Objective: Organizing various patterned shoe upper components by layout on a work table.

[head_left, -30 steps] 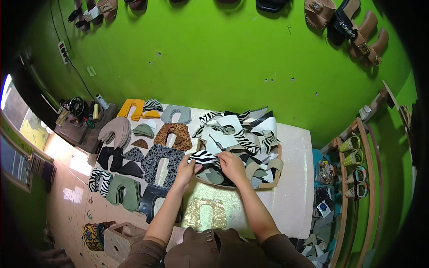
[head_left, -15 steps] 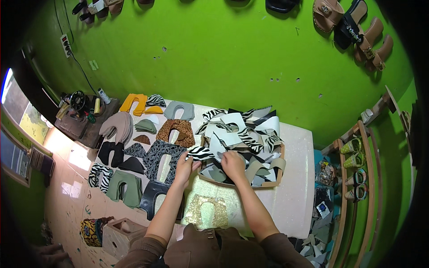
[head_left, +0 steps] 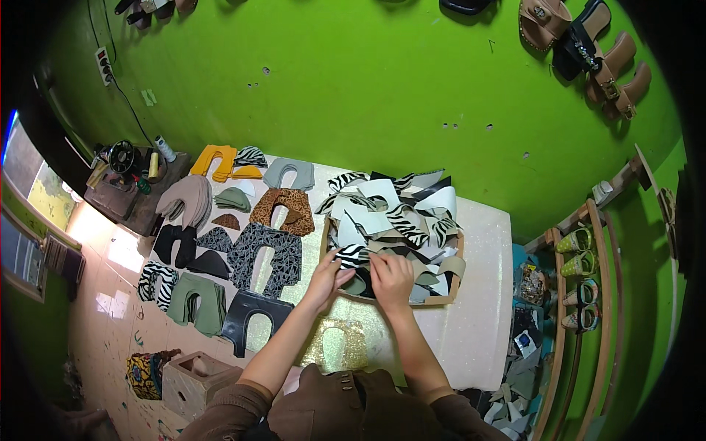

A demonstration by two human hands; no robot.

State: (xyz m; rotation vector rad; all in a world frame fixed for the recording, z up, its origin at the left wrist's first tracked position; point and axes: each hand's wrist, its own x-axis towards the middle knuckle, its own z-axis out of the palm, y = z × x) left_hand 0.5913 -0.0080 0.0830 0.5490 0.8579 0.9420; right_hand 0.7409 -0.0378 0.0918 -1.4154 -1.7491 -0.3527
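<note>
Over the near edge of a cardboard box (head_left: 441, 300) heaped with leather scraps (head_left: 434, 197), my two hands hold a small zebra-print piece (head_left: 353, 255) between them. My left hand (head_left: 327, 282) pinches its left end between thumb and fingers. At its right end, the fingers of my right hand (head_left: 393, 281) are closed on it, partly hiding that end. White, black, beige and zebra-print strips lie tangled in the box beyond my hands. Below my wrists, a glittery gold U-shaped piece (head_left: 316, 344) rests on the table.
Stacks of cut pieces cover the table's left side: orange (head_left: 213, 160), leopard-print (head_left: 266, 209), patterned grey (head_left: 245, 253), green (head_left: 209, 298) and black (head_left: 239, 316). A sewing machine (head_left: 121, 163) stands far left. A wooden shoe rack (head_left: 599, 294) and scrap heap (head_left: 526, 371) are at right.
My left hand has moved right, closer to my right hand. The zebra-print piece has come rightward with it and looks shorter between my hands.
</note>
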